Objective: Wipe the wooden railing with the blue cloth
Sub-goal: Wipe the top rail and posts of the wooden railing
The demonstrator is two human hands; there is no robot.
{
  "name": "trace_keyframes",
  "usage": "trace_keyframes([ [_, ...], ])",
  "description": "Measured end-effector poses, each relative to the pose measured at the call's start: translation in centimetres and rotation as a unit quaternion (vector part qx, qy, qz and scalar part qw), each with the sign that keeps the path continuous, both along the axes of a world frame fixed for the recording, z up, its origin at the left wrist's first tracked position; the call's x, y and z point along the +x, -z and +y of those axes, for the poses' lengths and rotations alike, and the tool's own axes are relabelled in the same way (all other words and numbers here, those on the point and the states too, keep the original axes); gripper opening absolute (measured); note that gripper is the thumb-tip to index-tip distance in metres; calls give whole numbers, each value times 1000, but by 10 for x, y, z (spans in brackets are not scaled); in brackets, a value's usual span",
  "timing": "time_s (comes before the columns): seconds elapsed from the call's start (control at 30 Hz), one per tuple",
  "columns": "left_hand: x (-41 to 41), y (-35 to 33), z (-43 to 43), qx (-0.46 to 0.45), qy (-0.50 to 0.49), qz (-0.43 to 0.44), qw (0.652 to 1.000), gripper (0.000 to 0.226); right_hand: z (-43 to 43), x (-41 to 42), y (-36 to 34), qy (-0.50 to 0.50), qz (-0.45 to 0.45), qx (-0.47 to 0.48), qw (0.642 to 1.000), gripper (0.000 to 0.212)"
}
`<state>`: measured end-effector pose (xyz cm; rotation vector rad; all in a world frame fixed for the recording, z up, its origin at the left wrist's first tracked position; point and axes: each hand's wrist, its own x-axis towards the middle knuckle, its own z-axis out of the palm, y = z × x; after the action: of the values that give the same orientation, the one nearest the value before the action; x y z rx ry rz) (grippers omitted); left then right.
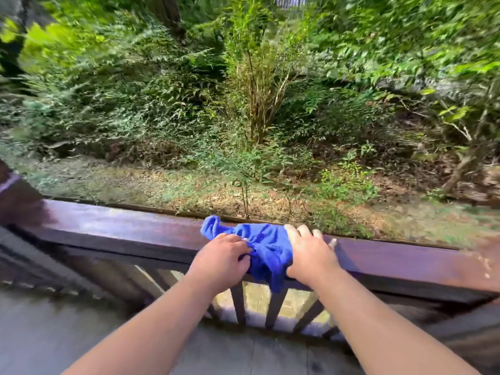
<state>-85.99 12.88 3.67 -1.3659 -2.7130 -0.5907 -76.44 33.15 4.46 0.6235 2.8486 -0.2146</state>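
Two bare forearms reach forward over the deck (40,334) to one cloth (266,250) on one rail (121,228); the left hand (221,262) curls its fingers (242,249), pinching the cloth's bunched near edge; the right hand (308,253) lies flat on the cloth's right side, fingers a little spread across the rail top; the blue cloth drapes over the rail — one corner hangs before the balusters (239,301), four or so visible; beyond lie blurred ground and shrubs (259,104).
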Motion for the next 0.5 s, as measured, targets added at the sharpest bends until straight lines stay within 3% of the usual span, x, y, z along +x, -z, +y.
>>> trace_keyframes([
  [0.33,-63,-7,-90,-3,-63,-3,998,20,-22,-13,-6,65,-43,2,997,102],
  [0.5,-90,-6,-125,-11,-88,-13,996,18,-81,-50,-9,4,-19,-3,1000,102],
])
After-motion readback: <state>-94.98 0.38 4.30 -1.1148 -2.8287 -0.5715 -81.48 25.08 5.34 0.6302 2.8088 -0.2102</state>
